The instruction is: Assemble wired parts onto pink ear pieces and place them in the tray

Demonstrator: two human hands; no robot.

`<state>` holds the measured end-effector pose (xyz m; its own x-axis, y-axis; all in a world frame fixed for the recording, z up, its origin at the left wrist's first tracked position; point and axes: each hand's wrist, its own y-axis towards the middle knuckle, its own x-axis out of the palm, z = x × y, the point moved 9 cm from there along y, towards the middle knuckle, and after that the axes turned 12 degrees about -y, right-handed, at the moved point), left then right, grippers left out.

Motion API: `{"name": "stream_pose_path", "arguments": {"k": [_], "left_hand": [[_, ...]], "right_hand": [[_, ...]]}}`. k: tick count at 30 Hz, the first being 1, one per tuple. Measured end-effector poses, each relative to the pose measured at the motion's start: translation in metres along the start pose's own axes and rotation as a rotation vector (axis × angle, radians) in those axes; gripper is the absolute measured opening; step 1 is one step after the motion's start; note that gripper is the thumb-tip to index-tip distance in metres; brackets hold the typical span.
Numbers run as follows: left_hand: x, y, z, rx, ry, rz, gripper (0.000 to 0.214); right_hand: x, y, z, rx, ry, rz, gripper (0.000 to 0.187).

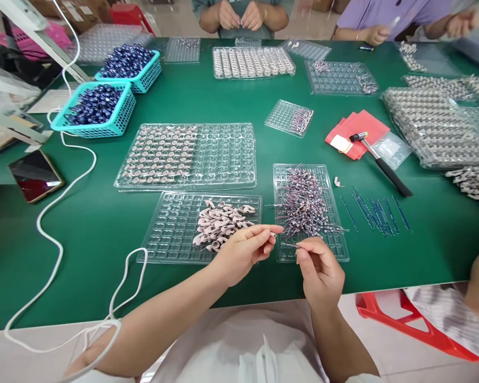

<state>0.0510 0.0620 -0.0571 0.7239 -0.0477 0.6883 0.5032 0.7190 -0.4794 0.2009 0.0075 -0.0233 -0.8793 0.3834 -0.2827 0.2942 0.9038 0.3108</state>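
Note:
My left hand (245, 247) is closed in a pinch on a small pale earbud shell (273, 234), mostly hidden by the fingers. Just right of it, my right hand (321, 271) pinches a thin dark wire-like piece (290, 245); its exact kind is too small to make out. Beyond the right hand, a heap of small wired parts (303, 205) lies on a clear plastic tray (337, 250). Behind my left hand, a pile of pinkish-beige earbud shells (219, 223) rests on another clear tray (167, 229).
A partly filled tray (227, 154) sits farther back. Left are blue baskets (122, 119) of dark shiny parts, a phone (35, 175) and a white cable (56, 239). A hammer (387, 170), red sheets (353, 130) and blue strips (377, 215) lie right. Co-workers sit opposite and at right.

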Motion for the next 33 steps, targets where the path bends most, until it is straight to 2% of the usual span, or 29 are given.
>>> {"name": "stream_pose_path", "arguments": {"k": [8, 16, 22, 33], "left_hand": [[0.005, -0.003, -0.001, -0.044, -0.042, -0.031, 0.033], [0.012, -0.006, 0.001, 0.064, 0.117, -0.107, 0.031], [0.015, -0.007, 0.006, 0.130, 0.256, -0.107, 0.030], [0.013, -0.008, 0.005, 0.144, 0.267, -0.068, 0.019]], "right_hand": [[-0.001, 0.000, 0.000, -0.001, -0.013, 0.005, 0.021], [-0.003, -0.001, 0.000, -0.011, -0.087, 0.028, 0.021], [-0.004, -0.001, 0.000, 0.002, -0.149, 0.043, 0.016], [-0.002, -0.001, 0.002, 0.018, -0.163, 0.032, 0.012]]}}
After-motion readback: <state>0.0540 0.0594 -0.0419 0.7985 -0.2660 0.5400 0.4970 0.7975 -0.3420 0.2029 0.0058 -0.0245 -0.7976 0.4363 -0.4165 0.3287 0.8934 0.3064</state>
